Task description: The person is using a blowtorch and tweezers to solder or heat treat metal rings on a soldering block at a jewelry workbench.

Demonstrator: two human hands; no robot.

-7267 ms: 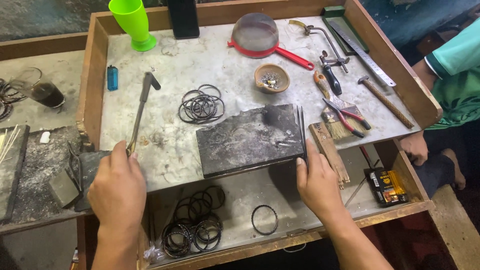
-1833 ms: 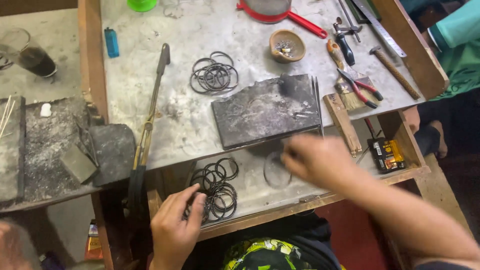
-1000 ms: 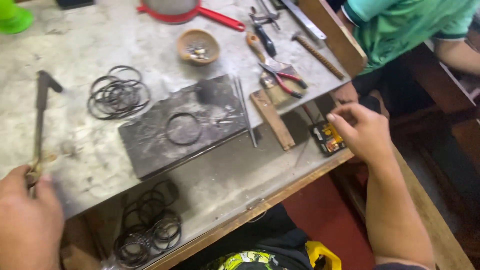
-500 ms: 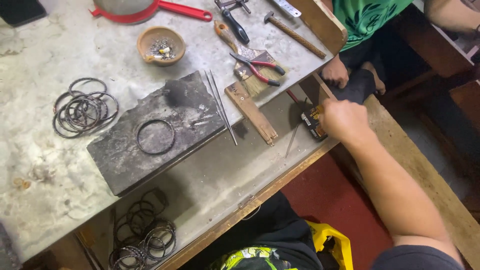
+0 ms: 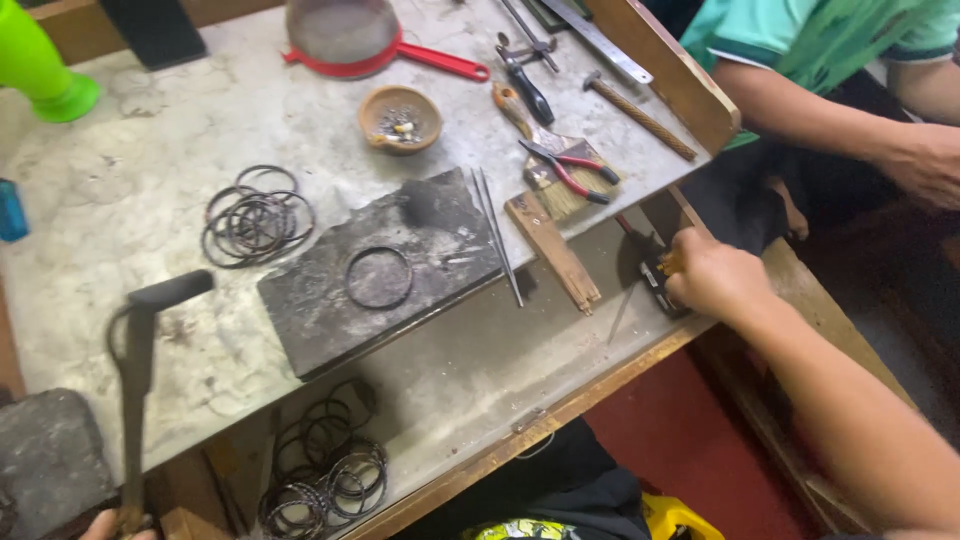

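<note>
Grey workbench — right hand grips small dark box beside wooden block.

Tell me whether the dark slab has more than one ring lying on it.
No, a single dark ring lies on the slab; the other rings lie beside it.

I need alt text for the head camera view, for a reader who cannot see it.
The person's right hand grips a small black and orange object at the edge of a grey workbench, while the left hand holds a long metal torch. One dark wire ring lies on a charred block.
</note>
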